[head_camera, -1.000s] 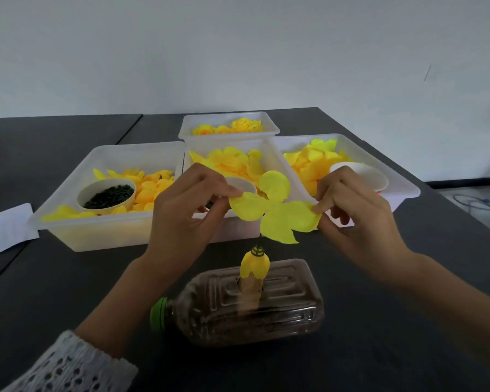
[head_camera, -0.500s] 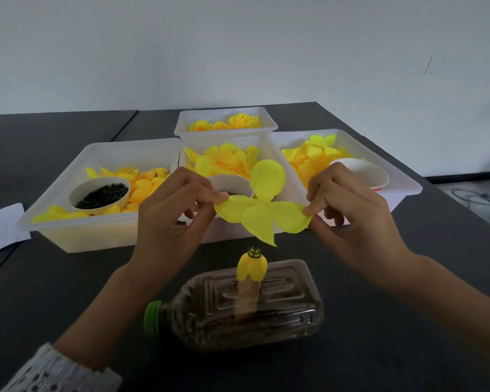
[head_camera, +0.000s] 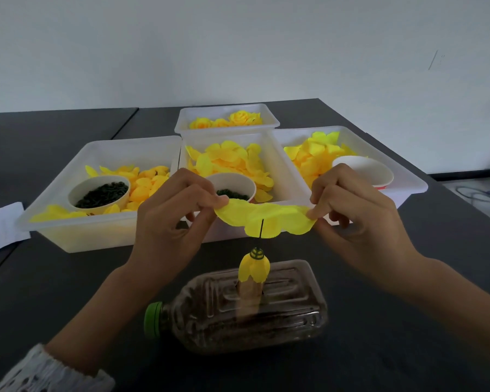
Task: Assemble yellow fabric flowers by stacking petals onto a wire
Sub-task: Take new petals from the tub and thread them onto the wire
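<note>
Down comes the petal piece (head_camera: 263, 220) since a second ago: it was tilted up facing me, and now I see it stretched flat, long axis running left to right, with the wire (head_camera: 262, 227) poking up through its middle. My left hand (head_camera: 169, 224) pinches its left edge between thumb and forefinger; my right hand (head_camera: 357, 222) pinches the right edge the same way. It sits just above the small bud (head_camera: 254, 265), which stands upright on a peg in the bottle (head_camera: 238, 306) lying on its side. The wire's lower stretch is thin and hard to trace. I count four trays (head_camera: 105, 236) behind, three cups (head_camera: 99, 190) inside them, one bottle. My left sleeve (head_camera: 40, 372) is cut off at the frame edge.
</note>
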{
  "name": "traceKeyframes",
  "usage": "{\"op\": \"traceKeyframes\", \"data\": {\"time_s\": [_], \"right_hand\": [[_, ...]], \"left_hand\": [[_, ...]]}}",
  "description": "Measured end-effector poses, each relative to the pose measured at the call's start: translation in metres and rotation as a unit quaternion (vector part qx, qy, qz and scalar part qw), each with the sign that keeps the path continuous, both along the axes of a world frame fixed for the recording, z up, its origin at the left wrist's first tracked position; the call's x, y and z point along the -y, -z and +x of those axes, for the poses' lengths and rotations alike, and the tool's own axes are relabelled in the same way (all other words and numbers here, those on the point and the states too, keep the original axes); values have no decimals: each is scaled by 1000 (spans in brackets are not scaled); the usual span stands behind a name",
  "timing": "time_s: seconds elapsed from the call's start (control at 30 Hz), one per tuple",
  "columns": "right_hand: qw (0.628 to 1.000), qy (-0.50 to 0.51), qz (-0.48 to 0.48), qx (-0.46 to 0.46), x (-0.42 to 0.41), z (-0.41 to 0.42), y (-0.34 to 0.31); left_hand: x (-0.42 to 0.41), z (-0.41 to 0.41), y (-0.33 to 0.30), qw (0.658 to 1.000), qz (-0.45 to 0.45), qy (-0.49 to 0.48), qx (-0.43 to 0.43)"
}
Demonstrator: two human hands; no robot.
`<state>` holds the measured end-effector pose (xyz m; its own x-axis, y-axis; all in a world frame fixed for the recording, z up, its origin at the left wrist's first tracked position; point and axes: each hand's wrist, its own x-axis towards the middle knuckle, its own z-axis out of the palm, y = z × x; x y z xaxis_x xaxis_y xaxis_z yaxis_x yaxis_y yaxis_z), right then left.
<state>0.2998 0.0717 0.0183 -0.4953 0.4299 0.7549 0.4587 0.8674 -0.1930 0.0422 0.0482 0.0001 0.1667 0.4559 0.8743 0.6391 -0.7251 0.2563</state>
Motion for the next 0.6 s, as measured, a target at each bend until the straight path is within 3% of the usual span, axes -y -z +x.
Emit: {"op": "traceKeyframes", "data": {"time_s": [0.13, 0.6], "right_hand": [[1000, -3, 5, -8, 3, -2, -7], [995, -10, -10, 101, 8, 2, 27]], "left_hand": [[1, -2, -2, 1000, 14, -1, -10], [-2, -21, 26, 990, -14, -1, -142]]}}
